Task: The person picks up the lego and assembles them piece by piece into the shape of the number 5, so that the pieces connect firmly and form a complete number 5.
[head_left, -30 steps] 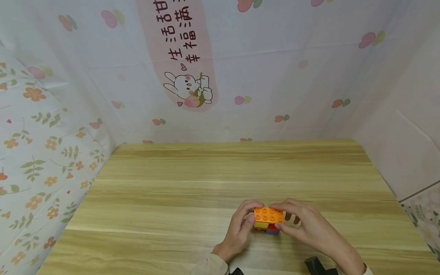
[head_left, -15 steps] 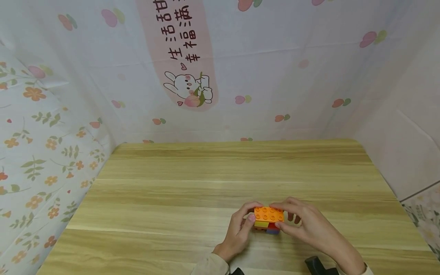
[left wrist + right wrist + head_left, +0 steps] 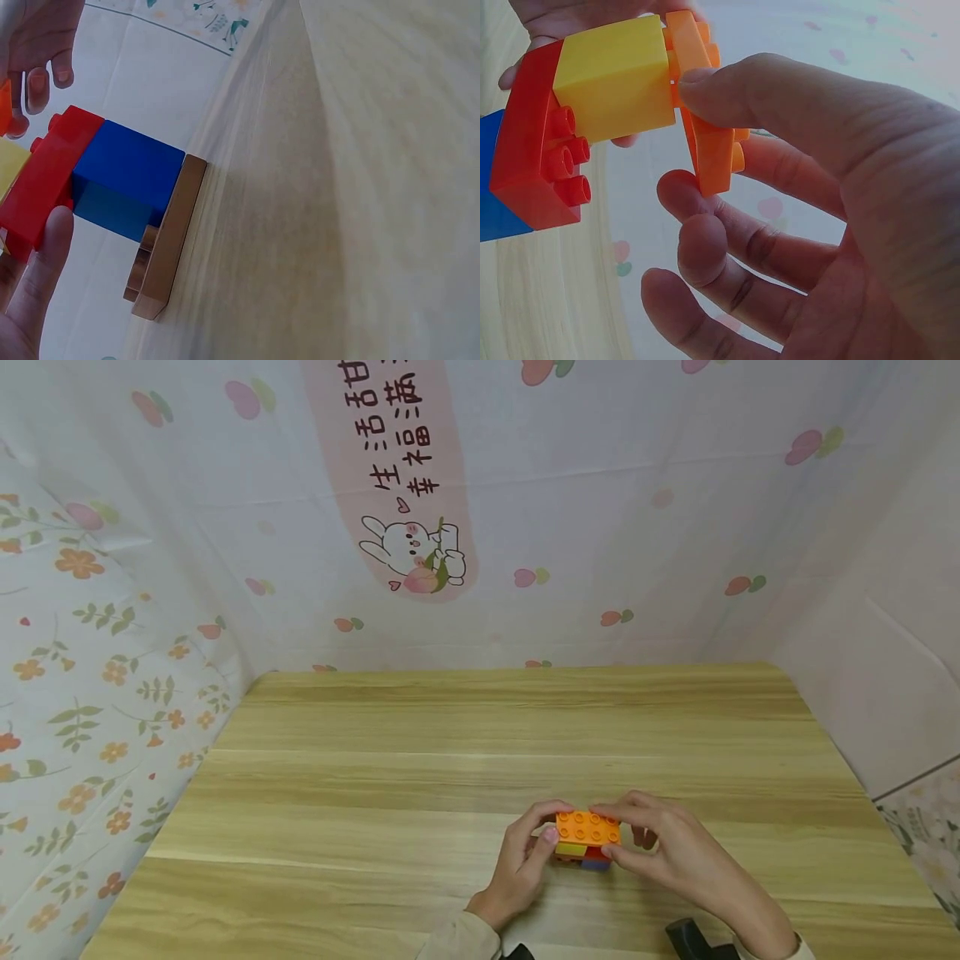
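Observation:
In the head view, a stack of toy building bricks stands on the wooden table (image 3: 390,777), near its front. Topmost is a thin orange brick (image 3: 709,154) with studs, lying askew over the yellow brick (image 3: 619,79), a strip of gap showing between them. Below come a red brick (image 3: 529,142), a blue brick (image 3: 127,169) and a flat brown brick (image 3: 172,240) at the table. My left hand (image 3: 519,864) grips the stack's left side, a fingertip against the red brick. My right hand (image 3: 667,852) pinches the orange brick at its right end between thumb and index finger, the other fingers loosely curled.
A white cloth (image 3: 600,510) with fruit prints and lettering hangs behind the table. Floral cloth (image 3: 97,693) covers the left side. Black wrist-worn gear (image 3: 693,939) shows by the right forearm at the bottom edge.

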Motion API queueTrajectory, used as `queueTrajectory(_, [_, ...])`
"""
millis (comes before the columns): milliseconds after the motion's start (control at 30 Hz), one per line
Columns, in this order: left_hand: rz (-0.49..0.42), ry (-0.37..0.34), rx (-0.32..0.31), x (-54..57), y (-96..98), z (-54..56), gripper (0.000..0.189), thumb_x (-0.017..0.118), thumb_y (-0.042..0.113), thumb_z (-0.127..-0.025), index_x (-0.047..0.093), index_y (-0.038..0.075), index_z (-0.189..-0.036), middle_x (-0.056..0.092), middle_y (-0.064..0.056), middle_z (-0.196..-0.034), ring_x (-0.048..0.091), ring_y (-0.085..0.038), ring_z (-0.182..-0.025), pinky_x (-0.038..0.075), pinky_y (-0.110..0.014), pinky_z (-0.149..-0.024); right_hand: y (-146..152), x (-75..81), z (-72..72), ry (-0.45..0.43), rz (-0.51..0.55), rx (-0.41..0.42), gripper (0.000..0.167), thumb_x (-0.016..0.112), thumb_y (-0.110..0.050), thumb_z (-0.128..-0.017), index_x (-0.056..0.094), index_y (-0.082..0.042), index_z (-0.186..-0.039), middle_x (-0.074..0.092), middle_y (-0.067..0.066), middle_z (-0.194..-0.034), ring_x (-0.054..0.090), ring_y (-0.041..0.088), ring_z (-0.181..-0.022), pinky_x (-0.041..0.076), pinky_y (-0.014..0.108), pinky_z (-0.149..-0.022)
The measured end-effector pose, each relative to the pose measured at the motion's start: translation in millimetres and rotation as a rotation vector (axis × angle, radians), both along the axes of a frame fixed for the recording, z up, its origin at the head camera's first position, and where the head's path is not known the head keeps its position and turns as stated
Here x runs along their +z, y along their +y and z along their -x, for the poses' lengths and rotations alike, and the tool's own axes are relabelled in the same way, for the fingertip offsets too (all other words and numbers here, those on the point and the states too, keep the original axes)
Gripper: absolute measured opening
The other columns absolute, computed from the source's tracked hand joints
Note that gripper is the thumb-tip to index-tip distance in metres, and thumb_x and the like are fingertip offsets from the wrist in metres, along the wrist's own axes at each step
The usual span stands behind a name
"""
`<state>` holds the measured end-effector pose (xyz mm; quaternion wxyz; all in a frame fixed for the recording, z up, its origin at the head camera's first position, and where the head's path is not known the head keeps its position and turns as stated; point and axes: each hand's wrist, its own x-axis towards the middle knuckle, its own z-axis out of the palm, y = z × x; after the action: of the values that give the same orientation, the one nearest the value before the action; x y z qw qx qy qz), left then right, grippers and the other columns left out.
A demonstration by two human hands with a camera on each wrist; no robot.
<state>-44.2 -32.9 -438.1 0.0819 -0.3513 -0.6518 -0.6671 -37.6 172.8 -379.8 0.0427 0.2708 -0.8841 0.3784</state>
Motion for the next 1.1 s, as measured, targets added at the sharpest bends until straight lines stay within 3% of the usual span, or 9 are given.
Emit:
queueTrajectory(200, [-0.024, 0.006, -0.012, -0.6, 0.9, 0.2, 0.031, 0.034, -0.019, -0.088, 0.048, -0.011, -0.115, 0.056, -0.026, -0.107, 0.058, -0.019, -0.096, 0.055, -0.033, -0.061, 0.1, -0.9, 0.4, 0.008, 0.002, -0.016, 0.036, 0.079, -0.014, -0.073, 0.069, -0.013, -0.108, 0.056, -0.016, -0.086, 0.041, 0.0, -0.057, 0.039, 0.018, -0.048])
queueTrajectory(533, [-0.085, -0.095, -0.048, -0.5, 1.8, -0.7, 0.031, 0.031, -0.019, -0.09, 0.048, -0.012, -0.115, 0.054, -0.026, -0.108, 0.056, -0.014, -0.093, 0.054, -0.045, -0.053, 0.7, -1.2, 1.3, 0.02, 0.007, 0.007, 0.035, 0.078, -0.016, -0.075, 0.07, -0.011, -0.109, 0.057, -0.014, -0.087, 0.037, 0.0, -0.054, 0.034, 0.016, -0.044])
queueTrajectory(800, [-0.095, -0.118, -0.054, -0.2, 2.1, -1.5, 0.03, 0.032, -0.016, -0.091, 0.048, -0.011, -0.115, 0.054, -0.025, -0.107, 0.056, -0.013, -0.09, 0.053, -0.046, -0.052, 1.4, -3.1, 1.6, 0.005, 0.018, 0.019, 0.035, 0.078, -0.016, -0.075, 0.069, -0.01, -0.109, 0.059, -0.011, -0.089, 0.035, -0.002, -0.053, 0.034, 0.017, -0.043])
queueTrajectory(933, [-0.094, -0.132, -0.055, 0.0, 1.6, -1.5, 0.029, 0.032, -0.015, -0.092, 0.049, -0.011, -0.115, 0.054, -0.025, -0.108, 0.056, -0.013, -0.093, 0.054, -0.046, -0.054, 1.4, -4.3, 2.1, 0.012, 0.022, 0.027, 0.035, 0.078, -0.016, -0.075, 0.07, -0.009, -0.108, 0.059, -0.01, -0.09, 0.034, -0.002, -0.053, 0.033, 0.016, -0.043])
queueTrajectory(1100, [-0.077, -0.14, -0.04, 1.0, 1.5, -1.6, 0.028, 0.033, -0.012, -0.093, 0.05, -0.011, -0.115, 0.055, -0.024, -0.11, 0.056, -0.016, -0.099, 0.055, -0.038, -0.066, 1.7, -4.8, 2.6, 0.011, 0.012, 0.02, 0.035, 0.078, -0.017, -0.075, 0.07, -0.01, -0.108, 0.058, -0.012, -0.089, 0.033, -0.002, -0.053, 0.032, 0.016, -0.043])
